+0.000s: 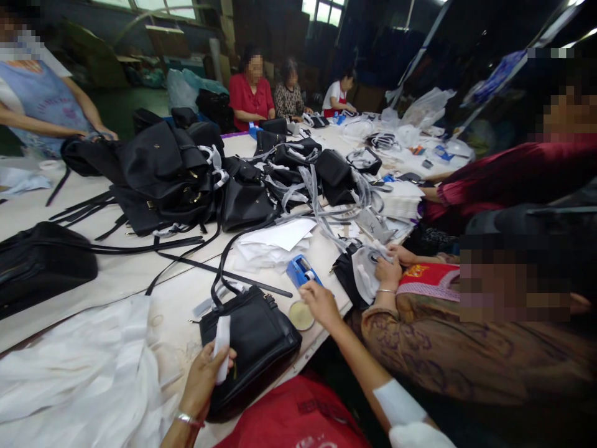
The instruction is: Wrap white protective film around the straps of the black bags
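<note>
My left hand point(205, 373) grips a folded white strip point(222, 348), paper or thin foam, upright against the front of a black handbag point(254, 345). The bag lies tilted on the table before me, its strap and handles stretching away from me. My right hand point(321, 305) is pinched at the near end of a blue tape dispenser point(301, 272). What lies between those fingertips is too small to make out. A round tin or lid point(301, 315) with a yellowish face sits beside the bag, just below my right hand.
Black bags point(158, 168) with long straps are heaped mid-table. White sheets point(275, 242) lie beyond the dispenser, and white wrapping material point(84, 373) covers the near left. Close on my right, a co-worker's hands point(389, 267) handle another bag point(357, 274). Other people work around the table.
</note>
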Motion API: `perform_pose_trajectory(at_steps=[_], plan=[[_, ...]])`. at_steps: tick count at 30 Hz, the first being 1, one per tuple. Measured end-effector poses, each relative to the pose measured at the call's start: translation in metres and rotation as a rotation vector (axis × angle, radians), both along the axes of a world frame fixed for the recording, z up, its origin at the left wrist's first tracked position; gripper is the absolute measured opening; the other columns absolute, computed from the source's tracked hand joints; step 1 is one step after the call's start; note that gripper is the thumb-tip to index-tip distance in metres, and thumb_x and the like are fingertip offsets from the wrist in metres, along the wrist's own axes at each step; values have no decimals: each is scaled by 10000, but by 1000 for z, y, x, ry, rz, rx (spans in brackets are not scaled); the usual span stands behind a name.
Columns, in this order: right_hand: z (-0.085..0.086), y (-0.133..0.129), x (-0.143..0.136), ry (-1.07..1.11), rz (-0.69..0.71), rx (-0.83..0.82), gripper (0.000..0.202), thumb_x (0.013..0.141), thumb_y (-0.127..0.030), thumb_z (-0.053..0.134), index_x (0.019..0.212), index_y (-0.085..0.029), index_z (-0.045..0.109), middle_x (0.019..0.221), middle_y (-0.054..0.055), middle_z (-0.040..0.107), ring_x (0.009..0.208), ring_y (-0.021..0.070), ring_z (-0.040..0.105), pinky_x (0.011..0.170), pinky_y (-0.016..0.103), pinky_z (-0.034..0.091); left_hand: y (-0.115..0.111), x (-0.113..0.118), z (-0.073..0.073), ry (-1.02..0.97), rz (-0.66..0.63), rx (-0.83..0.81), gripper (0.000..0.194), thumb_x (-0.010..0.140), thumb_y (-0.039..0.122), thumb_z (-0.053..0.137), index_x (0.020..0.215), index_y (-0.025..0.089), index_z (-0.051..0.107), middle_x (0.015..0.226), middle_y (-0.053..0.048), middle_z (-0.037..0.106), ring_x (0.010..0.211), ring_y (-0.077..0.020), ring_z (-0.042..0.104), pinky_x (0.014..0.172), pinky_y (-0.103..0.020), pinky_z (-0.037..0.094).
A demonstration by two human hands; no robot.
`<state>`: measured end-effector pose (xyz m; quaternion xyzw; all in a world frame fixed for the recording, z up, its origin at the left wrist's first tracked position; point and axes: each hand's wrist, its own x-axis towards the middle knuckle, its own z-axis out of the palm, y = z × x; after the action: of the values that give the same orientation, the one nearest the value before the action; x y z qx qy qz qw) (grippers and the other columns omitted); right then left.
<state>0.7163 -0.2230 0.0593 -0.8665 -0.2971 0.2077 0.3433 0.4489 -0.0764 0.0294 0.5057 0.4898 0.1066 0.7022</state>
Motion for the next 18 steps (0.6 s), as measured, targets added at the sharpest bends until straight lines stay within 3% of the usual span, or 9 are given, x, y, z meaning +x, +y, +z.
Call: perform_pose_trajectory(at_steps=[3, 6, 12, 18], plan=[[0, -42, 61, -132, -157, -137, 218, 866, -333, 473, 902, -172, 615, 955, 81, 628, 921, 199, 553, 784, 278, 387, 0, 1, 1, -5, -9, -13, 378, 672, 475, 710, 814, 140, 609, 630, -1, 642, 513, -98, 513, 462, -188, 377], [-21, -64, 89, -35, -120, -177, 240, 830, -367, 514, 833, -159, 634, 856, 70, 635, 839, 192, 561, 748, 279, 393, -1, 4, 2, -21, -7, -19, 394, 655, 487, 717, 816, 144, 609, 632, 1, 643, 519, -103, 522, 469, -193, 390], [-62, -65, 92, 165, -34, -138, 394, 779, -520, 516, 688, -150, 613, 653, 5, 597, 630, 132, 511, 612, 238, 391, -3, 6, 1, -22, -4, -24, 401, 650, 484, 721, 826, 141, 611, 670, 0, 654, 534, -97, 527, 490, -193, 413], [-66, -61, 92, 205, -84, -93, 426, 708, -575, 538, 595, -164, 545, 543, -27, 503, 535, 106, 436, 537, 220, 341, -5, 7, 2, -34, 22, -19, 393, 640, 463, 733, 818, 133, 617, 705, -22, 668, 551, -106, 541, 499, -200, 433]])
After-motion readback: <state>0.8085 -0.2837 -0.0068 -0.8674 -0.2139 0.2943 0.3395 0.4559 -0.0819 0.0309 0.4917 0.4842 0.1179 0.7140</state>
